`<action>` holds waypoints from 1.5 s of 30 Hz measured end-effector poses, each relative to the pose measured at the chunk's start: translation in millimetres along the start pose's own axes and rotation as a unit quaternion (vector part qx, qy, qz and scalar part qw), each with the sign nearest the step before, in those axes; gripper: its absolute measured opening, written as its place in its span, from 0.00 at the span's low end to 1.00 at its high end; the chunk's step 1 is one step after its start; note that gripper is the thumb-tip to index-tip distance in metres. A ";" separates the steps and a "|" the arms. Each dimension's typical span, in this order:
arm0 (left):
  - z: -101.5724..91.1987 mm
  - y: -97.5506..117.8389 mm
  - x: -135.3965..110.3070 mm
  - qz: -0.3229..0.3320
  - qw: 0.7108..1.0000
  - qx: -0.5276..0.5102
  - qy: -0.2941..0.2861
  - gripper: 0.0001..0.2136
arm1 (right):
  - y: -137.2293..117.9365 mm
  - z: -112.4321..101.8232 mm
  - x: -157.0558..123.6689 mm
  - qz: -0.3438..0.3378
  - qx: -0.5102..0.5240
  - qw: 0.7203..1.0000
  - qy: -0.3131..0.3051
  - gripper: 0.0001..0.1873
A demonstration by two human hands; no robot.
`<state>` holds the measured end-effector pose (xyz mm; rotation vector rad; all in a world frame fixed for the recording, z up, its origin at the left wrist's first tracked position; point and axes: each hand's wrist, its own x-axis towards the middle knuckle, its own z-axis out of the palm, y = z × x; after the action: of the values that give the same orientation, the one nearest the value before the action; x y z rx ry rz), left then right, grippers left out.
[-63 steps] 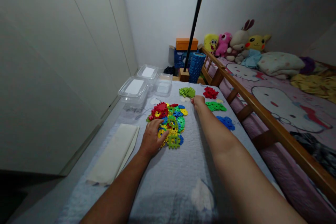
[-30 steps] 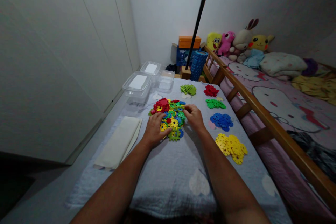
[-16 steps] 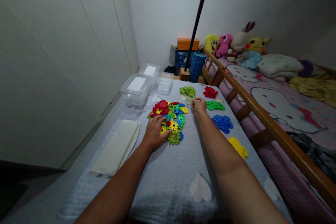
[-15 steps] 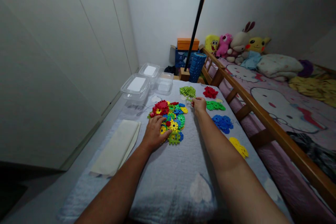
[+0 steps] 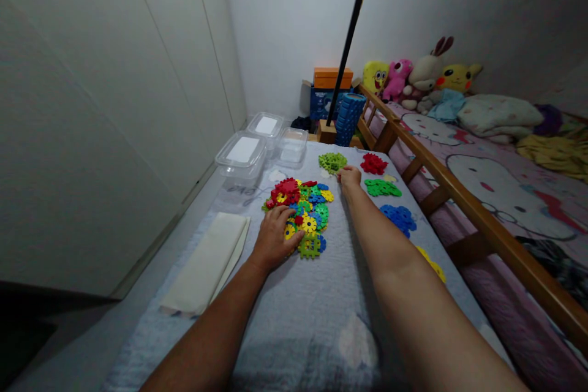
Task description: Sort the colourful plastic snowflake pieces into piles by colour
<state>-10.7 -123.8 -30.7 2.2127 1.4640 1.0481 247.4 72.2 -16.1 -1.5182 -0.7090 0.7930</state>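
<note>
A mixed heap of red, yellow, green and blue plastic snowflake pieces (image 5: 307, 207) lies on a light blue quilt (image 5: 294, 318). My left hand (image 5: 274, 239) rests on the heap's near left side, fingers curled over the pieces. My right hand (image 5: 349, 177) is stretched far forward, fingers pinched, just right of the light green pile (image 5: 332, 162). What it holds is too small to see. Sorted piles lie to the right: red (image 5: 373, 163), dark green (image 5: 382, 187), blue (image 5: 397, 218) and yellow (image 5: 432, 264), the last partly hidden by my forearm.
Clear plastic lidded boxes (image 5: 243, 156) stand at the quilt's far left. A folded cream cloth (image 5: 206, 263) lies at the left. A wooden bed rail (image 5: 463, 208) runs along the right, with plush toys (image 5: 413, 76) beyond. A black pole (image 5: 349, 43) rises at the back.
My right hand went from the mixed heap out to the light green pile and stays there, now slightly further forward. My left hand has kept its place on the heap.
</note>
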 end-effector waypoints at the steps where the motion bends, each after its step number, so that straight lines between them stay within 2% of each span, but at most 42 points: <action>1: 0.0 0.1 0.0 0.000 1.000 0.000 0.000 0.22 | 0.9 -0.4 -0.2 0.004 -0.002 1.000 0.009 0.16; 4: 0.7 -0.5 0.0 -0.003 1.000 0.000 0.000 0.22 | 1.2 -3.3 -5.7 0.018 -0.005 0.999 0.034 0.17; 9: 1.1 -1.6 0.6 -0.007 1.000 0.000 -0.005 0.22 | -5.5 -14.0 -34.0 0.019 0.001 0.999 0.028 0.16; 13: -0.3 -1.5 2.2 -0.017 1.000 -0.006 -0.007 0.19 | -10.8 -26.5 -72.5 0.011 0.025 0.999 -0.046 0.15; 17: -2.4 -1.7 3.7 -0.026 0.999 -0.022 0.004 0.15 | -11.2 -40.6 -112.7 -0.004 0.002 0.984 -0.177 0.12; 21: -5.6 -0.6 4.5 -0.031 0.999 -0.031 0.013 0.14 | -11.4 -60.4 -145.2 -0.105 -0.129 0.939 -0.303 0.06; 24: -8.2 0.1 4.5 -0.034 0.999 -0.030 0.013 0.13 | -13.8 -78.6 -166.2 -0.203 -0.251 0.872 -0.369 0.07; 27: -9.8 -1.4 4.0 -0.040 0.999 -0.023 0.016 0.13 | -14.1 -93.3 -186.3 -0.275 -0.325 0.812 -0.399 0.17; 29: -10.1 -3.4 3.7 -0.043 0.999 -0.018 0.019 0.14 | -11.9 -98.3 -198.1 -0.295 -0.359 0.789 -0.402 0.21; 31: -10.1 -5.0 3.4 -0.044 0.999 -0.016 0.020 0.14 | -8.7 -99.5 -207.1 -0.301 -0.384 0.778 -0.397 0.21; 34: -10.9 -3.6 2.6 -0.037 0.999 -0.018 0.013 0.16 | -4.7 -97.8 -213.7 -0.302 -0.393 0.778 -0.385 0.19; 39: -12.4 6.7 0.7 0.017 0.999 -0.026 -0.005 0.20 | -5.1 -97.4 -210.9 -0.291 -0.357 0.805 -0.373 0.15; 45: -6.5 8.7 -0.1 0.056 0.998 -0.006 -0.016 0.14 | -4.9 -101.2 -204.5 -0.194 -0.259 0.856 -0.402 0.09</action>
<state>-9.4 -128.7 -21.1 2.3149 1.3300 1.0486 211.6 -151.7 9.9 -1.3870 -1.9210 0.9626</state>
